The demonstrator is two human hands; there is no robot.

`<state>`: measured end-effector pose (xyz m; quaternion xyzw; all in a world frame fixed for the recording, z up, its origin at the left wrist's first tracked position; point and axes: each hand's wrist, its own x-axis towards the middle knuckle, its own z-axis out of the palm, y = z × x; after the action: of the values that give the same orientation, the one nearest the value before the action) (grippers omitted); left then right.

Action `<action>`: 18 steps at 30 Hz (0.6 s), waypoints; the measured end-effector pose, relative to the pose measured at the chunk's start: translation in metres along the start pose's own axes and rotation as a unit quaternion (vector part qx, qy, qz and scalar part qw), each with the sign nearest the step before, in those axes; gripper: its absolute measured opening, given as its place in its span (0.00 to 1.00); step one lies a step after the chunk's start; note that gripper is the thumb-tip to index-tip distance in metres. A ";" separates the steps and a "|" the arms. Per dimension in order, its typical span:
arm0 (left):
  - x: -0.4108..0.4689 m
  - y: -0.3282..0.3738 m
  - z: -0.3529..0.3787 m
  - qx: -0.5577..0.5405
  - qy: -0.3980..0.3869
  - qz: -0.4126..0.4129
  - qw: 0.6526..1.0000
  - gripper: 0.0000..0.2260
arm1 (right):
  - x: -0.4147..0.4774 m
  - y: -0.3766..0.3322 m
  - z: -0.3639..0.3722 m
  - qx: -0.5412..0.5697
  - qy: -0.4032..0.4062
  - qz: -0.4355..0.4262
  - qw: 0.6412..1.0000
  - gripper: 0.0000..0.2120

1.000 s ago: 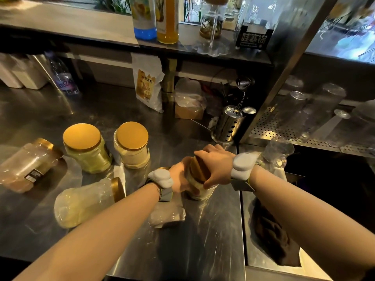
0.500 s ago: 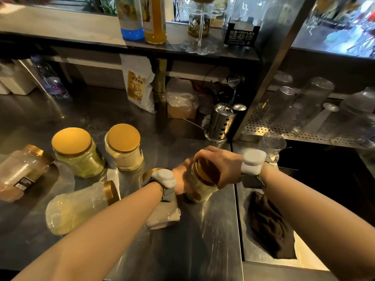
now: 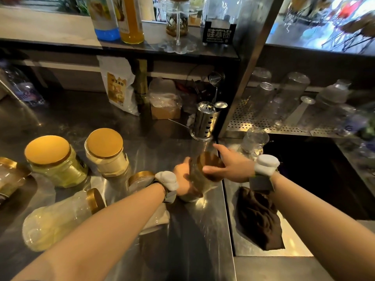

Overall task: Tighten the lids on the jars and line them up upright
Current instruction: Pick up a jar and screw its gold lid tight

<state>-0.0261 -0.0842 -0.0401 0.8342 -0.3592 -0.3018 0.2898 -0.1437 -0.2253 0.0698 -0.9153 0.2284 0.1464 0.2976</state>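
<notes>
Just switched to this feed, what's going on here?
A person is working on a jar at the steel counter's edge: left hand grips its body, right hand is spread over its gold lid. Two lidded jars stand upright behind; others lie on their sides.

Glossy steel counter (image 3: 182,240), seemingly plastic jars (image 3: 58,167)

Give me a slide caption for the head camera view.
Both hands, left hand and right hand, work a gold-lidded jar on the steel counter.

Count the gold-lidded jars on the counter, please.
6: two upright at left, one held, three lying: far left, front left, one partly hidden behind the left wrist.
</notes>
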 end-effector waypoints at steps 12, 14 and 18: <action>-0.013 -0.001 -0.012 0.137 -0.022 0.064 0.988 0.38 | 0.007 -0.001 0.011 -0.060 -0.018 -0.035 0.997 0.43; -0.012 -0.001 -0.010 0.186 -0.013 0.045 0.981 0.31 | 0.009 0.001 0.014 -0.076 -0.017 -0.069 0.995 0.44; -0.010 -0.004 -0.010 0.234 -0.024 0.077 0.969 0.29 | 0.012 0.003 0.018 -0.121 -0.012 -0.126 0.985 0.46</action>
<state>-0.0228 -0.0714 -0.0341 0.8410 -0.4900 -0.2060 0.1003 -0.1378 -0.2202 0.0494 -0.9641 0.0886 0.1457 0.2034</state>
